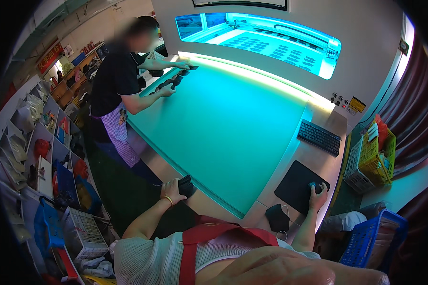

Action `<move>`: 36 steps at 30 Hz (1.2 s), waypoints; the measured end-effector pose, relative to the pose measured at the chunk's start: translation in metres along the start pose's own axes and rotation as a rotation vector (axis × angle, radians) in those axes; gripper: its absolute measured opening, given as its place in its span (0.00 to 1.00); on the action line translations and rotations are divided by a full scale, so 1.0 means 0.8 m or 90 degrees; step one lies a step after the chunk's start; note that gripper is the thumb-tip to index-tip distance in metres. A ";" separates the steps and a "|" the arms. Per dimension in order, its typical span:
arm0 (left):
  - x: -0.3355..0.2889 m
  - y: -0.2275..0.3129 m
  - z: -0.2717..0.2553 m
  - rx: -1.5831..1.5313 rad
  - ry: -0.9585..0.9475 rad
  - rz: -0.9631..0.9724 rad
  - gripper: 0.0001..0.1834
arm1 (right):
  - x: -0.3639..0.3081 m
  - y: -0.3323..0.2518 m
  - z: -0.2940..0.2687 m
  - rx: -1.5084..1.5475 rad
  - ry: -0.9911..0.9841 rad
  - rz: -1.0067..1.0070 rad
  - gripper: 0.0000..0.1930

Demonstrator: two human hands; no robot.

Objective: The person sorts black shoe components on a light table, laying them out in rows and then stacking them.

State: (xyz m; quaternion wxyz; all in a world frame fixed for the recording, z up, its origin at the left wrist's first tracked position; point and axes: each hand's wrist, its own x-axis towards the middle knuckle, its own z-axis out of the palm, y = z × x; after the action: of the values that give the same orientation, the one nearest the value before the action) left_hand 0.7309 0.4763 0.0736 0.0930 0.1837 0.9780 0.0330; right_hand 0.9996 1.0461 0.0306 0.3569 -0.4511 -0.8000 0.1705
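Up at twelve to one o'clock, a big pale machine [314, 21], glowing blue through a window onto rows of dark pieces [290, 54]. Across the centre, a green mat [223, 137]. Over at ten o'clock, a co-worker [111, 80], bent to the mat with more dark pieces at both hands. At the very top, a screen [240, 4], cut off by the frame. At four o'clock, a black pad [295, 187]; at three, a keyboard [319, 137], slanting ten to four.

Now to seven o'clock, beside the mat's near-left edge: a dark stack [187, 186], gripped firmly in the left hand [173, 191]. Lying lengthwise roughly eleven to five, partly covered by fingers; cannot tell the number of layers. And back to four, on the pad: a mouse [318, 188], gripped from above by the right hand [316, 197]. Mostly hidden there; cannot make out its pointing direction.
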 end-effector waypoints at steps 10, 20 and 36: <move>-0.002 -0.001 0.000 0.004 -0.007 0.005 0.46 | -0.001 0.006 0.001 -0.005 0.003 -0.008 0.28; 0.003 0.002 -0.006 -0.001 -0.008 0.001 0.45 | 0.003 0.003 0.002 0.002 -0.010 0.005 0.27; -0.002 -0.005 0.008 -0.002 -0.069 0.024 0.54 | -0.003 0.043 0.001 0.418 0.177 0.103 0.29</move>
State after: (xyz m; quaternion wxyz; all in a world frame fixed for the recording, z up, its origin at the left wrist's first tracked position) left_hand 0.7323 0.4718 0.0671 0.1456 0.2035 0.9678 0.0266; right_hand 1.0205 1.0625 0.0083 0.5731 -0.3934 -0.6084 0.3828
